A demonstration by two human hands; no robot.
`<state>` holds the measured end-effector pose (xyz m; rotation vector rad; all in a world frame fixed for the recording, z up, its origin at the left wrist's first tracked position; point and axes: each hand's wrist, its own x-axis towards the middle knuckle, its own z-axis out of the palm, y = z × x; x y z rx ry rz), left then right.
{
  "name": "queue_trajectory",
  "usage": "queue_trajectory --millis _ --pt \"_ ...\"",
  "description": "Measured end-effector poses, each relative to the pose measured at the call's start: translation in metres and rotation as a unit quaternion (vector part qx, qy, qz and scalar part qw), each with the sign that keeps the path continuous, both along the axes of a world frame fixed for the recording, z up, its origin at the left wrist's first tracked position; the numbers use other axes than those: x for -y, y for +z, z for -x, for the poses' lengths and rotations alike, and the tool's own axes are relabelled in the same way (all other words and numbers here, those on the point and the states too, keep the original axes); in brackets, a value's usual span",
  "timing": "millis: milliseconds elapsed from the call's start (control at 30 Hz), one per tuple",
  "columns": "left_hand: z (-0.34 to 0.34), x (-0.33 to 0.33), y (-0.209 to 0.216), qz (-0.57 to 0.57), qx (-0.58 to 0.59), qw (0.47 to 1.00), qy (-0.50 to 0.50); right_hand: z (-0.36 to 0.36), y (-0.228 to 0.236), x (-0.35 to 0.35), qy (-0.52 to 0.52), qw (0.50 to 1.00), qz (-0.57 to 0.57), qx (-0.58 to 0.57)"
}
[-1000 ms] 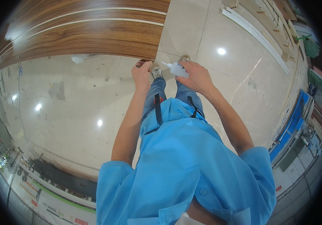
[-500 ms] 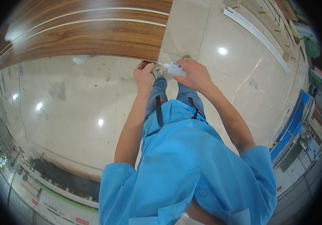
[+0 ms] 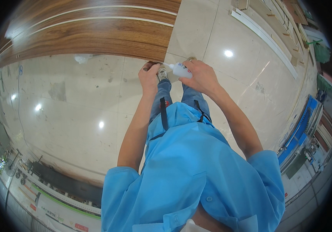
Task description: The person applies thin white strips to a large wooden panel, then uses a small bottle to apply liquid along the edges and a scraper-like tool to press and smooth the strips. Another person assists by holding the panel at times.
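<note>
In right hand (image 3: 204, 77): white bottle (image 3: 181, 70), contents unclear.

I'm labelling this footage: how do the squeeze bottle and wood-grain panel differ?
The squeeze bottle is whitish; the wood-grain panel is brown with pale stripes. The bottle is small; the panel is far larger. The right hand grips the bottle, not the panel.

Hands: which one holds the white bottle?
The right hand: it grips the white bottle itself. The left hand is only near the nozzle.
</note>
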<state>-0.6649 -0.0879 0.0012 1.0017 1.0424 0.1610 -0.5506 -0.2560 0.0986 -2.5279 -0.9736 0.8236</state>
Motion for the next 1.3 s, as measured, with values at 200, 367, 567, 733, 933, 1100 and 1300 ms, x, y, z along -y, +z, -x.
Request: queue_trajectory --millis 200,367,567,733,933,1100,1300 --pt "0.0 0.001 0.0 -0.007 -0.002 1.0 0.005 0.001 0.001 -0.002 -0.001 1.0 0.006 -0.012" --pt "-0.001 0.001 0.0 -0.012 -0.009 1.0 0.006 0.001 -0.001 0.0 0.003 1.0 -0.004 -0.008" --pt "0.001 0.0 -0.002 -0.006 -0.009 1.0 0.009 0.001 0.0 0.004 0.002 1.0 -0.019 -0.005" --pt "0.002 -0.001 -0.003 0.004 0.0 1.0 0.005 0.0 -0.001 0.007 0.001 1.0 -0.021 0.004" --pt "0.002 -0.001 -0.001 0.019 0.009 1.0 0.014 -0.004 -0.002 0.014 0.002 1.0 -0.014 0.001" --pt "0.0 0.0 0.0 0.0 0.013 1.0 0.004 -0.008 0.001 0.018 0.008 1.0 -0.01 0.0" --pt "0.001 0.001 0.001 0.004 0.027 1.0 0.007 -0.011 0.005 0.021 0.006 1.0 0.002 -0.001"
